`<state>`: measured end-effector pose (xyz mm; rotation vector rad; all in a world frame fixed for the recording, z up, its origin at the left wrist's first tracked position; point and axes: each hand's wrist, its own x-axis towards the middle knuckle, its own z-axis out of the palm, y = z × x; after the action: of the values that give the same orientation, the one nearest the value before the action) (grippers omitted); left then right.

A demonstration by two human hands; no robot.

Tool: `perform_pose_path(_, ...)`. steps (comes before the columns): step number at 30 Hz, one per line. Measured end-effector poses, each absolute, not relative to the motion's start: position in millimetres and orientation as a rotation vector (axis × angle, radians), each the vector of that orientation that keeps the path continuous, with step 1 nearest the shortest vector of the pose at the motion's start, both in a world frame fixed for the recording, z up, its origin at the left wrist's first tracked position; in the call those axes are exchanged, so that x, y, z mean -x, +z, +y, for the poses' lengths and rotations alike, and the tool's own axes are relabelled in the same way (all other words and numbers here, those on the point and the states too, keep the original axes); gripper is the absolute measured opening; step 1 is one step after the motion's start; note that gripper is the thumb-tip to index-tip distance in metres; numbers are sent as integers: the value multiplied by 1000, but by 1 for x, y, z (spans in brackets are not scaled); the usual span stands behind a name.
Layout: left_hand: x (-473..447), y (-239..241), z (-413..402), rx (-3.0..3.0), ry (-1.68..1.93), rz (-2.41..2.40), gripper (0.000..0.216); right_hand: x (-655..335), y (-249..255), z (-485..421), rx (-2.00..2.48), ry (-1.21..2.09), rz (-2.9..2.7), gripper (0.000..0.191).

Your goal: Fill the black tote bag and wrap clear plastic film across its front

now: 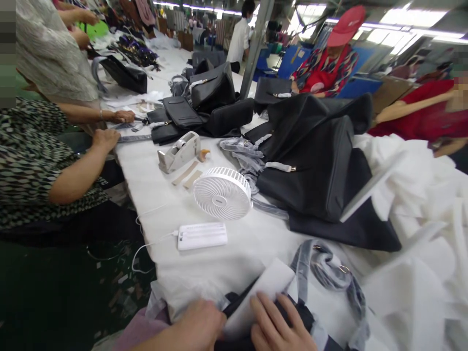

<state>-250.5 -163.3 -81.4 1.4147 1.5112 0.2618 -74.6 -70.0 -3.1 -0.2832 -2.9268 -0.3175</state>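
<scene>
Head view: a white sheet (261, 297) lies half tucked into a black bag (292, 312) at the table's (164, 195) near edge. Left hand (199, 326) grips the bag's edge beside it, fingers curled; right hand (278, 324) presses flat on the sheet. Beyond sit a power bank (202, 236), fan (222, 193) and tape dispenser (179, 152).
</scene>
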Motion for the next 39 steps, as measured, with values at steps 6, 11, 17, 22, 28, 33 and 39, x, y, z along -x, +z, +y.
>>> perform_pose_path(6, 256, -60, -153, -1628, 28, 1462, 25, 82, 4, -44, 227, -294, -3059, 43)
perform_pose_path(11, 264, -74, -170, -1516, 130, 1427, 28, 85, -3, -39, 170, -344, -3186, 36)
perform_pose_path(17, 268, -103, -197, -1320, 648, 1422, 32, 88, -12, -33, 192, -303, -3181, 42)
perform_pose_path(22, 279, -91, -187, -1322, 695, 1278, 12, 88, -19, -29, 233, -138, -3201, 43)
perform_pose_path(28, 284, -85, -175, -1639, 535, 1268, 16, 88, -17, -30, 226, -71, -3178, 42)
perform_pose_path(33, 283, -100, -173, -1833, 597, 1080, 22, 86, -12, -30, 218, -19, -3198, 45)
perform_pose_path(39, 285, -113, -172, -1908, 584, 981, 20, 83, -12, -29, 276, -30, -3192, 49)
